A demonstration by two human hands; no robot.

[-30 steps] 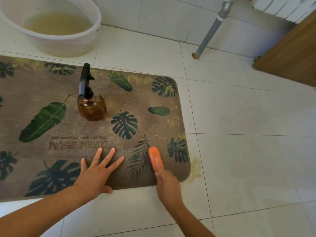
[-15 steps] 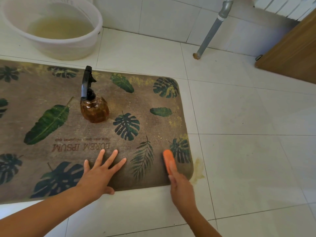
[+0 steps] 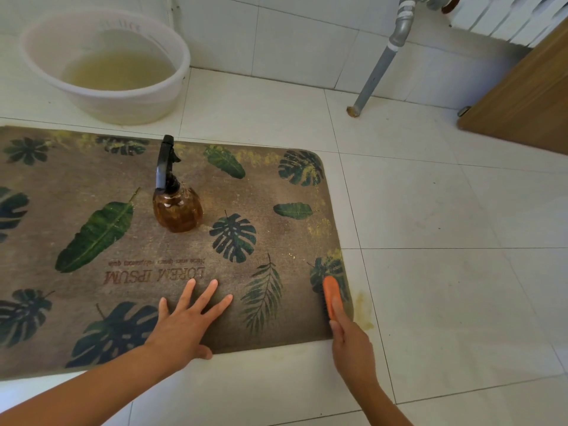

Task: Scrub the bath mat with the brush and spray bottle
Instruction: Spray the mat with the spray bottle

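**Brush reaches the mat's near right corner**

The bath mat (image 3: 276, 235) lies flat on the floor tiles (image 3: 445, 287), brown with green leaf prints and dull yellow marks along its far and right edges. Over the past second the brush (image 3: 330, 295) has travelled right, from beside the fern print to the leaf at the near right corner, close to the mat's edge. Its dark bristles face left, against the mat. The right hand (image 3: 353, 348) grips its handle, with one finger laid along the orange back. The left hand (image 3: 184, 324) has hardly moved: it lies flat with fingers spread, pressing the near edge down.

This looks like a scrubbing stroke that has run out to the corner, so this strip seems almost covered, while most of the mat probably remains. A yellowish stain (image 3: 364, 309) sits on the tile just beside that corner, perhaps dirty water pushed off.

The spray bottle (image 3: 177, 207) stands upright and untouched mid-mat, well apart from both hands. Beyond the mat's far edge sits a white basin (image 3: 123, 109) of cloudy water.
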